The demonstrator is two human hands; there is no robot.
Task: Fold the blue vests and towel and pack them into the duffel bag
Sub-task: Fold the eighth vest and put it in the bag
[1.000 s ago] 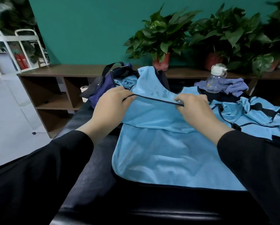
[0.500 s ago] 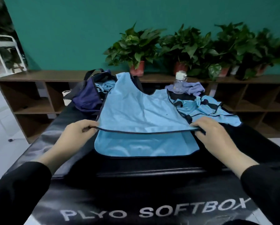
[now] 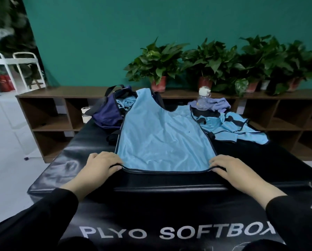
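Item: vest (image 3: 162,140), blue, dark-trimmed. Lies flat on the black box (image 3: 260,165), hem at the near edge, shoulder straps toward the far edge, one strap resting against the bag (image 3: 106,115).

Hands: your left hand (image 3: 100,165) pinches the left hem corner; your right hand (image 3: 229,169) pinches the right hem corner. They are set well apart, with the hem taut between them.

Step in hand, as judged: squaring the vest for its first fold. Keep both corners level and the hem parallel to the near edge; smooth the slack before you lift. The cloth looks slippery, so fold slowly or the layers may slide.

Also listed: a crumpled second vest (image 3: 233,129) near the far right corner; a purple towel (image 3: 216,105) behind it, with a bottle (image 3: 203,98) on it; the bag at the far left corner, open, with blue cloth inside.
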